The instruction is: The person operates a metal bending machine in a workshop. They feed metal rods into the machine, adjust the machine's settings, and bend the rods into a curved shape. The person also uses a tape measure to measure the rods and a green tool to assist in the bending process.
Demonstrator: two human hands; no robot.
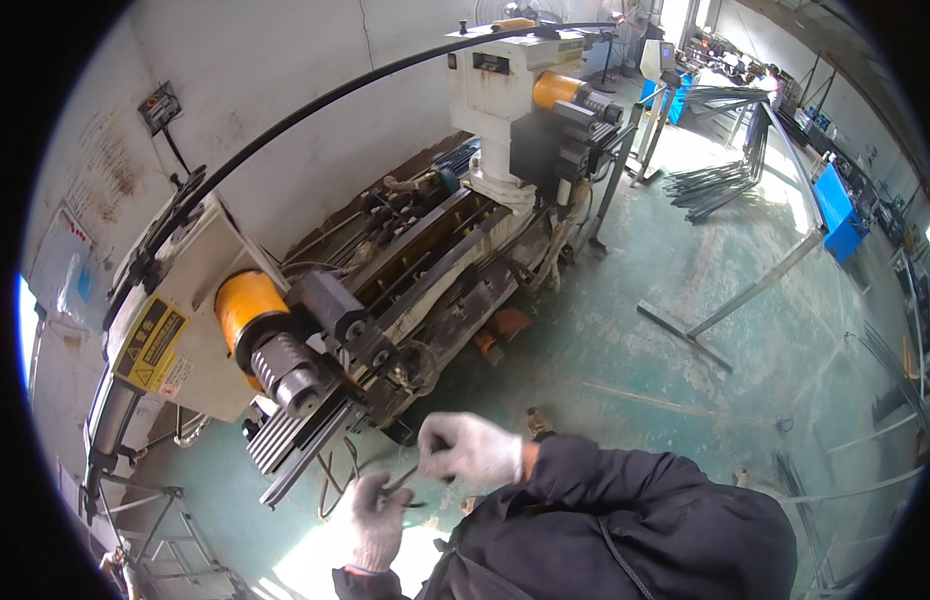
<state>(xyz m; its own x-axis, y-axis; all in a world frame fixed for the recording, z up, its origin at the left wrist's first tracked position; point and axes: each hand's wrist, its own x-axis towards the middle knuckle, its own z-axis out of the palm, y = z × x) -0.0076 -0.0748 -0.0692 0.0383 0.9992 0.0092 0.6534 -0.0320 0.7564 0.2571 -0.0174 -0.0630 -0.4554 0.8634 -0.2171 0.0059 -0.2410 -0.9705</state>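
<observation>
Both my hands wear white work gloves and are held close together in front of my dark jacket. My left hand [373, 520] is closed around a thin dark rod [401, 479]; a short dark tip also shows by its fingers. The rod's upper end meets the fingertips of my right hand [472, 447], which are curled in a pinch. The gloves partly hide the rod, so its full length and kind cannot be made out. Just beyond my hands is the near head of a long machine, with a yellow cylinder [253, 307] and a ridged metal spindle [288, 375].
Flat metal rails [310, 440] jut toward me from the machine. Its far head [490, 95] stands farther back by the white wall. At right, a metal stand [755, 285] rests on the green floor, with bundled dark rods [720, 185] behind. A metal frame [170, 530] stands lower left.
</observation>
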